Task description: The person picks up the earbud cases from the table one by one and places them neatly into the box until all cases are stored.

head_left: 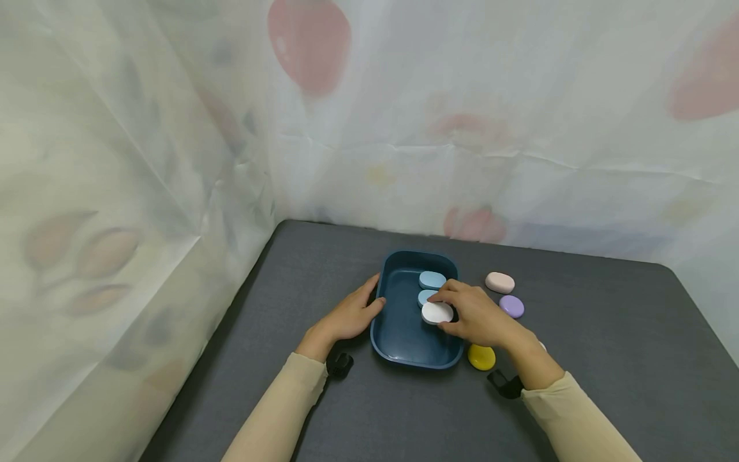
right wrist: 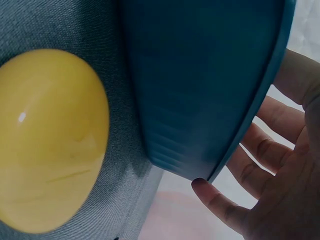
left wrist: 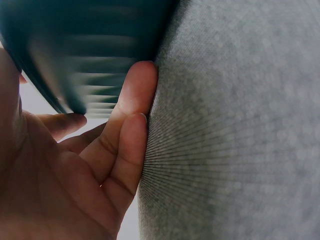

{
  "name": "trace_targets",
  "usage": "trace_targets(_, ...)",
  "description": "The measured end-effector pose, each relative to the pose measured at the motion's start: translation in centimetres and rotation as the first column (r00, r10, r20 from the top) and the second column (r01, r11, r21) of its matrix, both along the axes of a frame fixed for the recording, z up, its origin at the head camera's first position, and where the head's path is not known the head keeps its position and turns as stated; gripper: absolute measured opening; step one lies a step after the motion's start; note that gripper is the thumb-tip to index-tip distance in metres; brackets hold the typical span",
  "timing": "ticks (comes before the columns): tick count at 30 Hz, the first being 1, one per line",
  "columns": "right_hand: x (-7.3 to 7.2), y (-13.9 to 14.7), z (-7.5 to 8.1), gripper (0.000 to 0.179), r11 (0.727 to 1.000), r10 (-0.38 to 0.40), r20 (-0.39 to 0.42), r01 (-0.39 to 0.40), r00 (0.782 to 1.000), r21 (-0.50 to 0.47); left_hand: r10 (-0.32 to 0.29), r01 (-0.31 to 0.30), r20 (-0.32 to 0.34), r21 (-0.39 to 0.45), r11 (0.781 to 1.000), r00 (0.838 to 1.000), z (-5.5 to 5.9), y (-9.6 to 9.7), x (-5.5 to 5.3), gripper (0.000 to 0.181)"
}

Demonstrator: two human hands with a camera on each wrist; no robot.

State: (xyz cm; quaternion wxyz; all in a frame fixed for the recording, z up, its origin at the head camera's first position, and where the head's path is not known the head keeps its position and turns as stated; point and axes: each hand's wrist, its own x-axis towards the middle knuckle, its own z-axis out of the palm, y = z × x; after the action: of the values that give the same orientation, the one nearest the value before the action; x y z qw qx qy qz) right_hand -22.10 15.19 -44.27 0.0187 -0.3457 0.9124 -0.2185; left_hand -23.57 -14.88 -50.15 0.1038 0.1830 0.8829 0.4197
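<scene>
My right hand [head_left: 475, 316] pinches a white oval soap-like piece [head_left: 437, 312] between thumb and fingers, over the right part of a dark blue tray [head_left: 398, 346]. Inside the tray are two light blue oval pieces: one [head_left: 432, 280] toward the back, the other [head_left: 424, 297] partly hidden by the white piece and my fingers. At the tray's left side, my left hand [head_left: 350, 312] holds the wall, its thumb at the rim. Its fingertips [left wrist: 140, 82] touch the ribbed outer wall, low by the cloth. The right wrist view hides the white piece behind the tray wall.
Right of the tray lie a pink oval piece [head_left: 500, 282], a purple one [head_left: 511, 307] and a glossy yellow one [head_left: 482, 357]. Something white shows slightly behind the right wrist. The grey table [head_left: 612, 333] meets a patterned curtain [head_left: 369, 179] at the back and left.
</scene>
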Motion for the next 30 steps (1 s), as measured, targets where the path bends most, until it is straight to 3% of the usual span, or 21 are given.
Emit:
trace_targets(13,0.0,-0.3,-0.6,0.038,1.0,0.001,0.036,-0.001,0.999,0.003,0.002,-0.003,0.028,0.008,1.0,1.0,0.1,0.1,0.0,0.066)
trace_targets(30,0.1,-0.8,-1.2,0.037,0.999,-0.011,0.047,0.009,0.999,0.035,-0.006,0.006,0.008,0.021,1.0,1.0,-0.2,0.0,-0.2,0.065)
